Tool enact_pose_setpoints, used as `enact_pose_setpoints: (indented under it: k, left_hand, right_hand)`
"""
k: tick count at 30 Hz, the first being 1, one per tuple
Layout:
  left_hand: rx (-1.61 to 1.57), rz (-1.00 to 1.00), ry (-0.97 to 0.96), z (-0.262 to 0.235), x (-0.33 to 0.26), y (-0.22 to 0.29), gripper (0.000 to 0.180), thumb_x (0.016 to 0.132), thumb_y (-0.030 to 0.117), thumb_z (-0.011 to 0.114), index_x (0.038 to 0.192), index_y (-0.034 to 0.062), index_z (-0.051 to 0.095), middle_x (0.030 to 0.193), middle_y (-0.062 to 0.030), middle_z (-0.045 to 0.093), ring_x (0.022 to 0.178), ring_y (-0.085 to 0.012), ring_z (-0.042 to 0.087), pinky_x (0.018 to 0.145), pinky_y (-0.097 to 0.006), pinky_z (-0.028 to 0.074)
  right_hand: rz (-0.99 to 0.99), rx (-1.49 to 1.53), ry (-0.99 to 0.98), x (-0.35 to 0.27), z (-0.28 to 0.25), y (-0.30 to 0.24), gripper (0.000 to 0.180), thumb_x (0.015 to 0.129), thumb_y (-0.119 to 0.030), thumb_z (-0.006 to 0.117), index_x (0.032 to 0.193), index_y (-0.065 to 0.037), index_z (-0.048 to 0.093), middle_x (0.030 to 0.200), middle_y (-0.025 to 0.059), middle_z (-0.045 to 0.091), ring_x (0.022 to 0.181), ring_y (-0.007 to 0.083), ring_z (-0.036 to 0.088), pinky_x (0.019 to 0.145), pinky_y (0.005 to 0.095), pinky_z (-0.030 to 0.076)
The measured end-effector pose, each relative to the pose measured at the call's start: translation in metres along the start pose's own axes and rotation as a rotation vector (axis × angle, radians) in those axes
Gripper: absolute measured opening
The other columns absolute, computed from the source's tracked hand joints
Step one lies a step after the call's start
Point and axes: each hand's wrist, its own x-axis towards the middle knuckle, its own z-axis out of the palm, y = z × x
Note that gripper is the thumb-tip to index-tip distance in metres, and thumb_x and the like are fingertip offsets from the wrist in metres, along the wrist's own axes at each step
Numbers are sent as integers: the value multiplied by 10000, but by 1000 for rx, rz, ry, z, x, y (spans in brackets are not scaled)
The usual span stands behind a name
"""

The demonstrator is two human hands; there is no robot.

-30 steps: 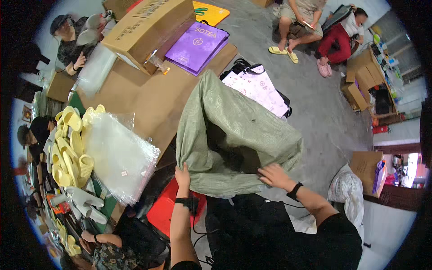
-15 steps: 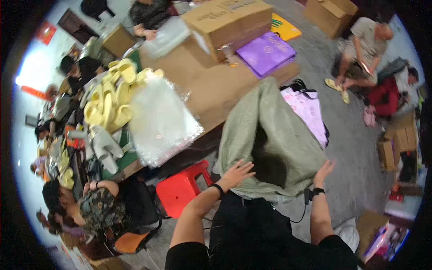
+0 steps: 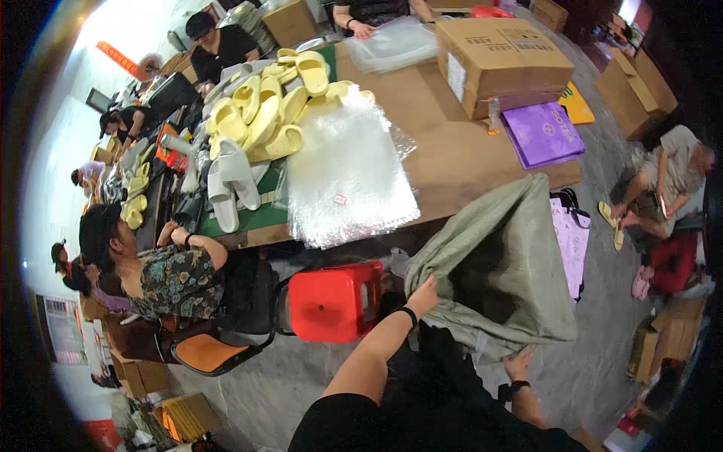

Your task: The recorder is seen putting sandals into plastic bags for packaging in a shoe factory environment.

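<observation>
A large grey-green woven sack (image 3: 489, 241) stands before me with its wide mouth turned up, its inside dark. My left hand (image 3: 423, 296) is closed on the left side of its rim, bunching the fabric. Lower down, my right hand (image 3: 518, 364) grips the near edge of the sack, its fingertips partly hidden by the cloth. Behind the sack, to the right, pale purple printed bags (image 3: 570, 241) with black handles show in part. What lies in the bottom of the sack cannot be made out.
A brown table (image 3: 444, 151) carries yellow slippers (image 3: 260, 113), clear plastic bags (image 3: 346, 181), a cardboard box (image 3: 501, 64) and purple bags (image 3: 541, 135). A red stool (image 3: 327, 305) stands left of me. Several people sit around, one in a patterned top (image 3: 177, 279) at the left.
My view has swung, so the table and stool sit further right. Both hands were spread against the sack; now the left clutches its rim and the right has dropped to its near edge.
</observation>
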Motion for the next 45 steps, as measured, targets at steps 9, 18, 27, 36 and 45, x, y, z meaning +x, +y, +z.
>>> enact_pose_setpoints:
  k: [9,18,27,36,45]
  left_hand:
    - [-534,-77,937,7,-65,-41,104,787,135,570,871,86,534,804,-115,539,934,-327,556,1083,-611,167]
    - [-447,177,1177,41,-107,-86,373,842,179,526,1204,99,484,1227,-150,492,1287,-324,367,1118,-507,180]
    - [-1285,-113,-68,223,-181,-66,351,869,398,524,1003,93,636,1036,-182,633,883,-307,638,716,-439,491]
    - [-1805,-169,228,226,-164,-3,429,909,341,443,1202,37,515,1006,-231,619,951,-357,610,753,-467,474]
    - [-1913,-760,678,189,-145,-5,301,860,203,511,1104,29,549,1005,-250,609,972,-412,574,812,-489,464]
  right_hand:
    - [-693,-28,28,-77,-80,-184,1005,671,-428,750,1430,-36,220,1392,220,346,1311,369,291,1098,530,132]
    - [-645,-495,-189,-12,17,-216,537,736,-360,630,1201,-110,532,1118,185,577,1032,344,547,954,484,346]
    - [-678,-848,-501,-7,-20,-288,442,734,-441,655,977,-73,641,1000,166,636,969,348,602,780,477,476]
    - [-1211,-557,-631,6,5,-380,353,803,-365,641,1011,-82,614,1004,188,612,929,377,592,785,448,474]
    - [-1215,-811,-823,40,-21,-440,287,873,-245,538,1090,-65,592,1069,163,590,965,367,576,797,465,470]
